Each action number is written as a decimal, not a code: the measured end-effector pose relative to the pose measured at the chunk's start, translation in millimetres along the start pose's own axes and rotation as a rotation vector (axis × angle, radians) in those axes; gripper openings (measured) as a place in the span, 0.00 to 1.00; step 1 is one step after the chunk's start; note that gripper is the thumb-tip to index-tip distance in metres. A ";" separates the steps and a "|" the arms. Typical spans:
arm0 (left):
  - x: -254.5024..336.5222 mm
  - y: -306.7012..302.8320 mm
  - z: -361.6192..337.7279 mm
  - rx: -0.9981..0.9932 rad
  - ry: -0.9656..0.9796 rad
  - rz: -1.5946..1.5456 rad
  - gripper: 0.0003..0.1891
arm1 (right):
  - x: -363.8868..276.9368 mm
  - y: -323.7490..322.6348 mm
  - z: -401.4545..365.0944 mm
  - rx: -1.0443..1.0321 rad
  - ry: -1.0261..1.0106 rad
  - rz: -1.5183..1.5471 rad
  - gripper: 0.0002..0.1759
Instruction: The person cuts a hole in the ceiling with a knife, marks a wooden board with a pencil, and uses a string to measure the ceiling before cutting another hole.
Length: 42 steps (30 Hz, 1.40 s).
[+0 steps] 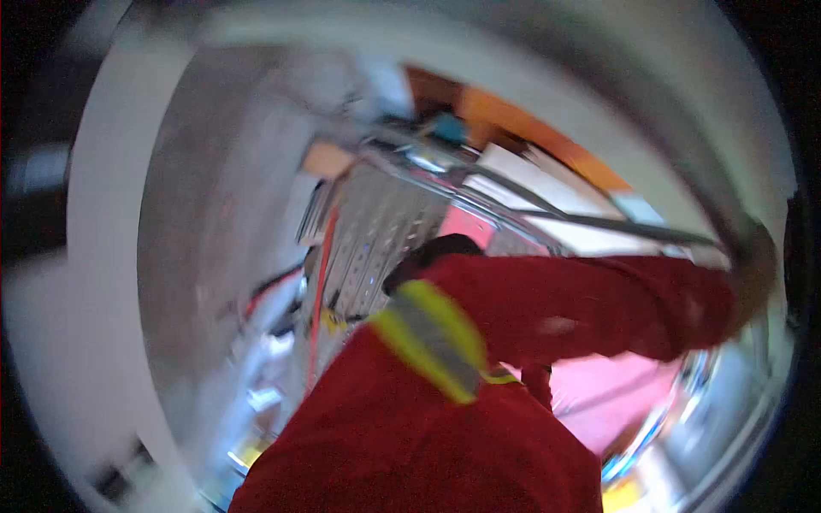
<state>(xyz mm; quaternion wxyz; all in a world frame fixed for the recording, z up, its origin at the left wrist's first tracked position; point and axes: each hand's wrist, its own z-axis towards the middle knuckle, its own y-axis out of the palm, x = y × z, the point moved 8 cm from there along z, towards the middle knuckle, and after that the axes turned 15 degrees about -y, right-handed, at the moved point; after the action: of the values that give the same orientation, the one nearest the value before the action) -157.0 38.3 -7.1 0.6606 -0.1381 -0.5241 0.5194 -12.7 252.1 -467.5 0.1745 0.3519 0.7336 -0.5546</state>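
Observation:
My right hand (754, 267) is at the far right edge, at the end of an outstretched red sleeve (599, 303). Motion smears its fingers, but it appears wrapped round a grey metal rail (697, 162) that curves down from the top. My left hand is out of sight. Red work clothing with a yellow and silver reflective band (432, 338) fills the lower middle. Just above the band, a black shape (436, 255), perhaps a boot, shows over a perforated metal platform (368, 231).
A thin red bar (322, 282) runs along the platform's left side. Metal framing (581, 221) crosses the upper right, by white panels (539, 184) and an orange surface (530, 128). A pink surface (611, 393) lies below my arm. A grey wall (192, 214) stands left.

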 end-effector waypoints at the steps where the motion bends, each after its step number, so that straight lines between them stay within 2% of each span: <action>1: -4.7 13.0 -5.7 0.051 -0.016 0.026 0.14 | 36.4 3.5 2.2 -0.046 -0.009 -0.029 0.18; 5: -3.6 51.0 -35.5 0.183 -0.088 0.105 0.15 | 151.0 -10.8 -23.1 -0.105 0.016 -0.141 0.18; 8: 0.0 48.8 -42.4 0.259 -0.107 0.107 0.17 | 193.9 -17.6 -45.5 -0.131 0.033 -0.187 0.18; 13: -0.5 43.6 -76.5 0.349 -0.142 0.119 0.19 | 224.6 -12.8 -49.6 -0.185 -0.003 -0.219 0.17; 16: -22.9 29.2 -136.9 0.476 -0.193 0.086 0.21 | 211.4 6.3 -22.3 -0.214 -0.078 -0.230 0.17; 17: -44.2 34.8 -170.0 0.584 -0.224 0.012 0.22 | 203.2 13.1 -10.4 -0.216 -0.109 -0.229 0.17; 18: -71.1 46.4 -230.8 0.864 -0.198 -0.142 0.22 | 193.3 22.8 5.9 -0.228 -0.149 -0.243 0.17; 20: -123.0 68.7 -383.6 0.919 -0.404 -0.264 0.23 | 171.1 45.7 42.4 -0.254 -0.247 -0.281 0.17; 21: -182.1 130.5 -462.0 0.796 -0.871 -0.152 0.21 | 162.5 56.7 57.1 -0.272 -0.281 -0.295 0.17; 22: -206.2 174.5 -557.6 0.716 -1.163 -0.068 0.21 | 142.0 59.4 66.4 -0.255 -0.369 -0.348 0.18; 23: -202.9 204.9 -667.6 0.768 -1.384 -0.015 0.21 | 97.8 57.0 65.0 -0.297 -0.324 -0.363 0.18; 25: -132.0 254.7 -880.1 0.968 -1.804 0.100 0.21 | 52.9 73.8 76.1 -0.328 -0.524 -0.191 0.18; 26: -67.4 276.5 -974.1 1.074 -1.993 0.189 0.21 | 33.8 82.7 81.8 -0.329 -0.500 -0.295 0.15; 27: 6.2 296.7 -1051.0 1.163 -2.159 0.288 0.22 | 24.1 95.0 88.6 -0.337 -0.720 -0.219 0.14; 29: 157.0 342.2 -1144.8 1.225 -2.462 0.419 0.23 | -4.8 107.9 91.6 -0.312 -0.820 -0.307 0.13; 30: 210.3 373.8 -1162.4 0.918 -2.758 0.231 0.19 | -19.4 111.5 86.4 -0.295 -0.938 -0.250 0.13; 31: 263.8 401.1 -1161.8 0.964 -2.885 0.156 0.17 | -3.3 131.9 105.3 -0.370 -0.783 -0.307 0.13; 32: 279.6 422.7 -1143.4 0.266 -2.826 0.424 0.16 | -18.4 137.8 99.9 -0.403 -0.832 -0.284 0.13; 33: 316.8 451.6 -1122.1 0.315 -2.877 0.190 0.16 | -33.5 142.8 93.3 -0.432 -0.879 -0.255 0.14; 34: 334.2 473.3 -1091.9 0.322 -2.884 0.036 0.16 | -21.0 157.5 102.8 -0.453 -0.927 -0.169 0.13; 35: 339.8 490.0 -1058.4 0.350 -2.848 -0.095 0.16 | -6.8 169.7 111.6 -0.447 -0.815 -0.108 0.14; 36: 338.2 506.1 -1023.8 0.387 -2.783 -0.186 0.16 | -26.0 165.4 95.5 -0.433 -0.774 -0.177 0.15; 37: 332.4 527.7 -993.0 0.421 -2.700 -0.267 0.16 | -44.7 158.2 78.0 -0.414 -0.733 -0.247 0.15; 39: 308.5 556.3 -937.8 0.487 -2.495 -0.371 0.17 | -37.4 166.9 76.1 -0.380 -0.824 -0.249 0.16; 42: 272.2 571.9 -877.3 0.552 -2.133 -0.338 0.17 | -37.8 166.7 62.8 -0.410 -0.825 -0.278 0.17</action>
<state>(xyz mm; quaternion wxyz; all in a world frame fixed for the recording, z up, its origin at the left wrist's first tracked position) 242.4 823.7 -635.3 -0.0576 0.6034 -0.7018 0.3742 123.3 203.9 -578.6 0.4408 -0.0406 0.7375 -0.5100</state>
